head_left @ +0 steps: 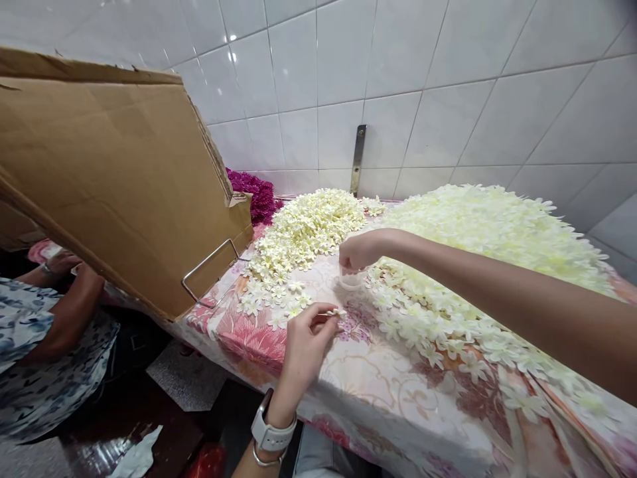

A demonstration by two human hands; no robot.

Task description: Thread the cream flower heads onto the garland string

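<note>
- White flower is pinched between the thumb and fingertips of the left hand, just above the patterned tablecloth, near the front edge
- The left wrist wears a pale watch with a thin metal bracelet beside it
- The right hand reaches in from the right, fingers curled and bent downward over a clear container; whether they grip anything, I cannot tell
- That container sits on the cloth between two heaps of blossoms, its contents too faint to make out
- The cream flower heap lies beyond the left hand, thinning to scattered blossoms towards it
- The larger white flower heap spreads across the right side, partly behind and below the right forearm
- Purple flowers are bunched at the back, between the cream heap and a large cardboard box
- A bent wire frame stands at the box's lower corner
- Behind everything rises a white tiled wall, with a metal bracket upright against it
- At the far left, another person in a patterned top is partly visible, arms beside something pink
</note>
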